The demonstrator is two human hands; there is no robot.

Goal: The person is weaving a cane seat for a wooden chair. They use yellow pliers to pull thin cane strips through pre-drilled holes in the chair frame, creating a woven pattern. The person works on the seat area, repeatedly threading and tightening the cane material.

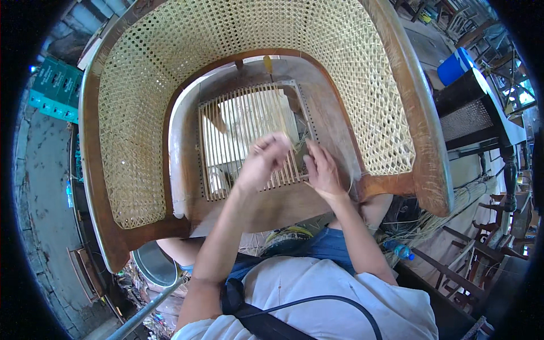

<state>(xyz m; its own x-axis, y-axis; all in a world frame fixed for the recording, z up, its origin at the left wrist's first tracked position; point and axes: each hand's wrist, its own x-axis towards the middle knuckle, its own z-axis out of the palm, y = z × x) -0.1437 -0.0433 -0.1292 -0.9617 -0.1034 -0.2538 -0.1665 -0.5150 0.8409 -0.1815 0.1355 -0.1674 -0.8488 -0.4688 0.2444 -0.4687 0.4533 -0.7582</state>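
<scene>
A wooden armchair (262, 211) with woven cane back and sides (385, 107) stands around my hands. Cane strands (238, 136) run side by side, front to back, across the square opening in its seat. Small holes line the wooden seat frame (326, 107); the opening's right part has no strands. My left hand (263, 161), blurred by motion, is raised above the strands with its fingers curled together; whatever they hold cannot be made out. Over the right edge of the opening, my right hand (324, 173) has its fingers stretched out and apart, close to the row of holes.
Green crates (55, 88) are stacked at the far left. A metal basin (154, 263) sits left of my legs. On the right are loose cane strands (447, 207), a plastic bottle (403, 251), a dark chair (470, 113) and a blue container (455, 67).
</scene>
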